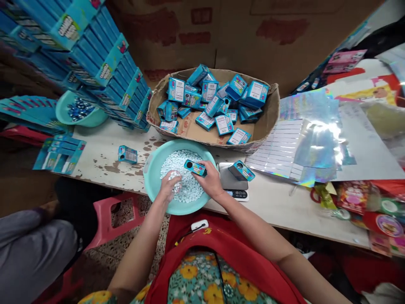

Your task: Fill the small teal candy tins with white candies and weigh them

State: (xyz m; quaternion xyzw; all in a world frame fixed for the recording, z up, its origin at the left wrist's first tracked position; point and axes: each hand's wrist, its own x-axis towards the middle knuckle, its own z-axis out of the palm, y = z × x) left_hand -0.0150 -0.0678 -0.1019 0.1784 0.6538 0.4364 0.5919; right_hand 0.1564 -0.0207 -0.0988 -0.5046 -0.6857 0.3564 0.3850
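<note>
A light green basin [150, 185] full of small white pellets [190, 188] stands in front of me. Over its left part, my left hand [170, 183] is closed around a clump of the white pellets. My right hand [209, 179] grips a small blue box [195, 167] above the basin, its dark round hole facing up. Just right of the basin sits a digital scale [236, 185] with another blue box [241, 170] tilted on it. A further blue box [128, 154] lies on the table to the left.
Behind the basin is a cut cardboard tray [202, 136] holding many blue boxes. Tall stacks of blue display packs [104, 71] rise at the left, near a bowl [95, 117] of shiny blue pieces. Shiny sheets [319, 135] lie right. A person's leg [38, 249] and pink stool [106, 223] are at lower left.
</note>
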